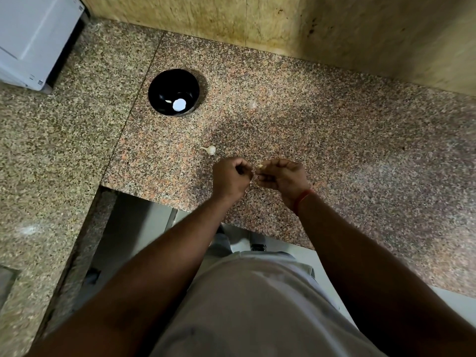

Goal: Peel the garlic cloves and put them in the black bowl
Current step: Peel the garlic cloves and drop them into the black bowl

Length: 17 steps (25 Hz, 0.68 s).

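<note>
Can't really make out much of the garlic clove point(261, 166) being worked on, just a pale sliver poking out above the right hand point(283, 176), pinched in its curled fingers with most of it buried in the grip. Left hand point(230, 177) curled tight right beside it, fingertips meeting the right hand's at the clove, looks like pinching a bit of skin but too small and shadowy to say for sure. Both held just over the near part of the speckled granite counter point(334, 140). Second bit of garlic point(210, 149) lying loose on the counter just beyond the left hand, whitish, bulb-ish with a thin stem tail pointing left, not touching anything. Black bowl point(167, 83) sitting well apart, farther back and to the left, glossy; inside, 1 small pale sliver point(168, 101) that could be a peeled clove, next to a bright white round spot that could be glare, hard to call. Red thread point(302, 199) around the right wrist. White appliance point(33, 39) cut off at the top left corner. Tan stone wall point(283, 19) behind the counter. Grey shirt point(257, 305) filling the bottom, forearms running off the frame edges.
</note>
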Available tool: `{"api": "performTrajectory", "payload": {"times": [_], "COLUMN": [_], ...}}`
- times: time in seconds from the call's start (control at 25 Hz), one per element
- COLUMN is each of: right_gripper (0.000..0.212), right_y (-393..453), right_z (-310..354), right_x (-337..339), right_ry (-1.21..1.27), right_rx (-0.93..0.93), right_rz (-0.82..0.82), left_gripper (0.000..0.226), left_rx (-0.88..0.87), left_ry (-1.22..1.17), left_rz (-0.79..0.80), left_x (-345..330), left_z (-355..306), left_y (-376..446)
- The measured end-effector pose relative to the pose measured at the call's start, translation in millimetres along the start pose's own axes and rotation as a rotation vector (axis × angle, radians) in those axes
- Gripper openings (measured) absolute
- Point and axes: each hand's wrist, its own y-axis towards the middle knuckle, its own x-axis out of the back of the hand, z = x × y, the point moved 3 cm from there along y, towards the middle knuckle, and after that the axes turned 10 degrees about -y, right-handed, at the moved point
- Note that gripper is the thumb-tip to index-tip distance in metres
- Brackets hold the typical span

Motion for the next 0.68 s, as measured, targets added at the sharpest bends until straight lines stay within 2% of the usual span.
{"api": "performTrajectory", "payload": {"times": [0.2, 0.4, 0.68], "right_gripper": [0.020, 0.014, 0.014], "right_y": [-3.1, -2.0, -3.4], "right_z": [4.1, 7.7, 13.4], "right_x": [-4.7, -9.1, -10.8], "right_ry": [-0.062, -0.272, -0.405], "right_rx": [0.018, 0.094, 0.205], "right_rz": [0.039, 0.014, -0.019], "left_gripper": [0.004, 0.005, 0.009], "left_rx": [0.032, 0.037, 0.188], "left_ry": [-0.097, -0.135, -0.267], "left_rz": [0.012, 0.038, 0.047], "left_x": [2.1, 2.0, -1.6], "left_z": [-4.2, -6.1, 2.0], "left_y": [1.7, 1.6, 2.4]}}
